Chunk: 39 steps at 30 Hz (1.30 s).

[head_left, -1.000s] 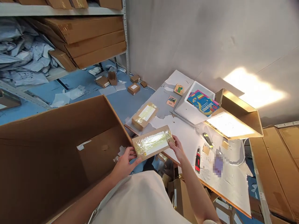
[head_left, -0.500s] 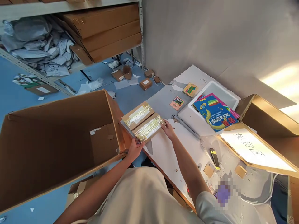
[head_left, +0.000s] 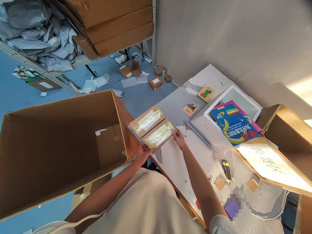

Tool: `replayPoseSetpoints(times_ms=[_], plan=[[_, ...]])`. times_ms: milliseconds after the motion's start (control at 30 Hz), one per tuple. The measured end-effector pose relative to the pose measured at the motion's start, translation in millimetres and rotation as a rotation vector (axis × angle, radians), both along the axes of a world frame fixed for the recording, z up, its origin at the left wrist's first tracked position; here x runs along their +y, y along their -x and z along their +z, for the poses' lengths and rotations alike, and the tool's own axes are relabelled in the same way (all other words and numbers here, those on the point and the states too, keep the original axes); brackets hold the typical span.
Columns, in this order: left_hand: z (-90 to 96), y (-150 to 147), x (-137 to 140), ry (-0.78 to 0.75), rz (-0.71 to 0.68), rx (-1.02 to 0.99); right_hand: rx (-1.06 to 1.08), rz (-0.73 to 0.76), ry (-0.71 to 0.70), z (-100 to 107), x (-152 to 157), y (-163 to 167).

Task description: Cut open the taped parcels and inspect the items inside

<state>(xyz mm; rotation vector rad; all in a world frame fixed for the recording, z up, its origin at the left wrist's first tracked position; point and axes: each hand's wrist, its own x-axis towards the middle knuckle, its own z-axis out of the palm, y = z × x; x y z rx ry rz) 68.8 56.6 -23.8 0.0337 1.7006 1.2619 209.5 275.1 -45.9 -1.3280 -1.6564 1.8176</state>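
A flat cardboard parcel [head_left: 152, 126] with shiny yellowish tape and white labels lies at the table's left corner, a dark seam running across it. My left hand [head_left: 142, 156] grips its near edge, fingertips partly hidden beneath. At its right corner my right hand [head_left: 179, 139] pinches the edge between thumb and fingers. Just left of the parcel stands a large open cardboard box [head_left: 60, 143], with a torn white scrap and a brown flap showing inside.
On the white table [head_left: 175, 169] are a white bin [head_left: 248, 100] with colourful books [head_left: 234, 125], two small card packs, and a black-yellow utility knife [head_left: 226, 170]. Right stands an open carton [head_left: 290, 130] with a handwritten sign [head_left: 270, 162]. Shelving behind holds grey mailing bags [head_left: 36, 35].
The view has shifted slightly, so the table items appear further right. Both hands keep their hold on the parcel, which stays at about the same spot by the large box.
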Motion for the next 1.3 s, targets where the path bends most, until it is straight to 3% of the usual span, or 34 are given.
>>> replayPoseSetpoints(times_ms=[100,200,433,633,700,800,867,933,1167,1300], plan=[[6.5,13,-1,0.035,-0.02,-0.072,-0.025,-0.066,0.12,11,-7,1],[7.8,26,-5,0.046,-0.069,-0.121,-0.046,-0.146,0.146,18,-15,-5],[-5.9,48,-13,0.104,-0.217,-0.218,-0.166,-0.238,0.148,14,-26,-21],[-18.3,40,-25,0.203,-0.267,-0.316,-0.242,-0.225,0.105,14,-16,-10],[-18.4,32,-28,0.166,-0.256,-0.32,-0.215,-0.209,0.04,18,-8,-3],[-15.9,16,-30,-0.052,-0.202,-0.247,-0.163,-0.162,-0.033,24,4,6],[-13.9,6,-30,-0.225,-0.173,-0.192,-0.148,-0.126,-0.025,26,9,10],[-11.5,-2,-28,-0.306,-0.169,-0.175,-0.136,-0.088,-0.003,24,12,13],[11.9,-11,-22,-0.199,-0.269,-0.222,-0.059,-0.023,-0.113,16,-5,12],[22.7,-23,-21,-0.235,-0.392,-0.054,-0.051,-0.158,-0.174,31,-31,-39]])
